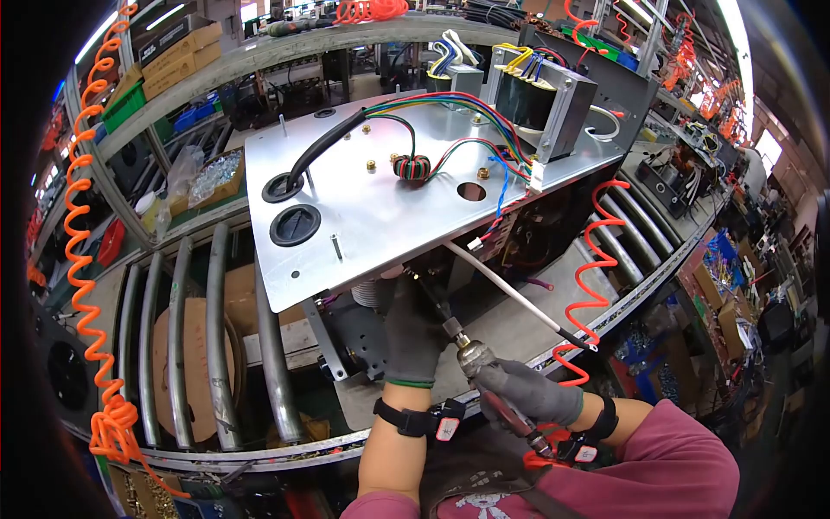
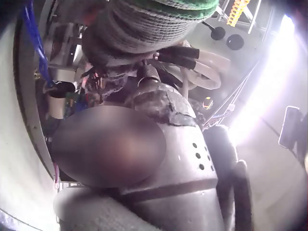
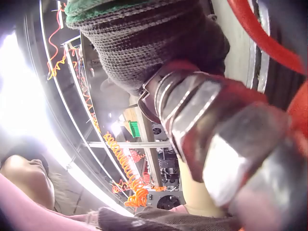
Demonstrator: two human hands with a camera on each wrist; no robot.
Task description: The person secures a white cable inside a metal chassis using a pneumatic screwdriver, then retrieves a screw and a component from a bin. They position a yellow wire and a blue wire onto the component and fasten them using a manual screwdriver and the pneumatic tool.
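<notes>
My right hand (image 1: 532,394), in a dark grey glove, grips the body of a pneumatic screwdriver (image 1: 473,356), which slants up and left. Its perforated metal housing (image 2: 192,159) is large in the left wrist view, and its metal hose fitting (image 3: 231,149) shows in the right wrist view. The left hand (image 1: 413,337), also gloved, reaches under the front edge of a shiny metal plate (image 1: 380,233), close beside the driver's bit. Its fingertips are mostly hidden by shadow and the plate, so I cannot tell whether they pinch anything.
A transformer (image 1: 536,99), coloured wires and a toroid coil (image 1: 412,168) sit on the plate. A white cable (image 1: 506,290) juts out near the right hand. Coiled air hoses (image 1: 592,259) hang at both sides. Conveyor rollers (image 1: 216,337) lie to the left.
</notes>
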